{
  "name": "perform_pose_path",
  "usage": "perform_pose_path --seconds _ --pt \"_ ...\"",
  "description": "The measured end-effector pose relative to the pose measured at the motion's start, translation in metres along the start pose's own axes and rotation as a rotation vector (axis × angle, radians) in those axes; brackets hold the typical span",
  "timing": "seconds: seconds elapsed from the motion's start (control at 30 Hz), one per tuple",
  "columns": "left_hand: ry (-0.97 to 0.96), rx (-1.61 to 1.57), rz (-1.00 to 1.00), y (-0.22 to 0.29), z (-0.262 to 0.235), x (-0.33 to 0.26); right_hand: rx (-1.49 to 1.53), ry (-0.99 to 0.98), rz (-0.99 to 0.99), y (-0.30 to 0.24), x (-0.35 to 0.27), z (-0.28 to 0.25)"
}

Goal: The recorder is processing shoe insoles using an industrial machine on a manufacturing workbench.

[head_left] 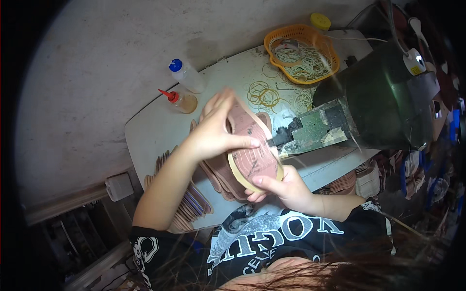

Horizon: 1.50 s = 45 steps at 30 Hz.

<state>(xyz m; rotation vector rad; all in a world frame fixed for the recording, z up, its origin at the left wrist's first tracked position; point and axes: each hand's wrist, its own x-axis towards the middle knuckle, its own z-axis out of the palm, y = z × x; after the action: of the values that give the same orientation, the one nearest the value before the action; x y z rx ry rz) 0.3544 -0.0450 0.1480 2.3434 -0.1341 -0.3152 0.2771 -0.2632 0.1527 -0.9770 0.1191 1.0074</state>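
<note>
Both hands (213, 131) (290, 190) grasp a pink insole (262, 164) beside a green machine (359, 114), partly hiding stacked insoles (213, 178).

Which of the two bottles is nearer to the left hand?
The red-capped bottle, with a pointed tip; the blue-capped bottle is farther from the left hand.

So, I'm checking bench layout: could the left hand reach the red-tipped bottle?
Probably yes: the red-tipped bottle is near the left hand, with nothing seen between, though that hand holds the sole piece.
</note>
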Motion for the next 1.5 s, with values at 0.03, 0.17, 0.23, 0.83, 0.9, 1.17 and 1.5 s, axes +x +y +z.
perform_pose_path --seconds 0.03,0.17,0.23,0.83,0.9,1.17,1.5 --pt "-0.094 0.189 0.269 0.000 -0.010 0.014 0.017 0.024 -0.019 -0.001 0.003 -0.001" --pt "-0.740 -0.231 0.132 0.008 -0.021 0.056 0.044 0.070 -0.122 0.001 0.009 -0.001" --pt "-0.704 -0.166 0.142 0.014 -0.026 0.057 0.064 0.091 -0.127 0.002 0.008 -0.003" --pt "-0.467 -0.008 0.137 0.012 -0.039 0.008 0.148 0.137 -0.050 -0.011 0.003 0.002" --pt "-0.385 -0.040 0.060 0.014 -0.036 -0.003 0.098 0.154 -0.038 -0.013 0.003 0.000" --pt "-0.181 -0.122 -0.206 0.027 -0.010 -0.056 -0.040 0.161 -0.127 -0.009 0.001 -0.014" --pt "-0.134 -0.447 -0.365 0.057 0.037 -0.079 -0.254 -0.121 -0.169 -0.004 -0.016 -0.032"
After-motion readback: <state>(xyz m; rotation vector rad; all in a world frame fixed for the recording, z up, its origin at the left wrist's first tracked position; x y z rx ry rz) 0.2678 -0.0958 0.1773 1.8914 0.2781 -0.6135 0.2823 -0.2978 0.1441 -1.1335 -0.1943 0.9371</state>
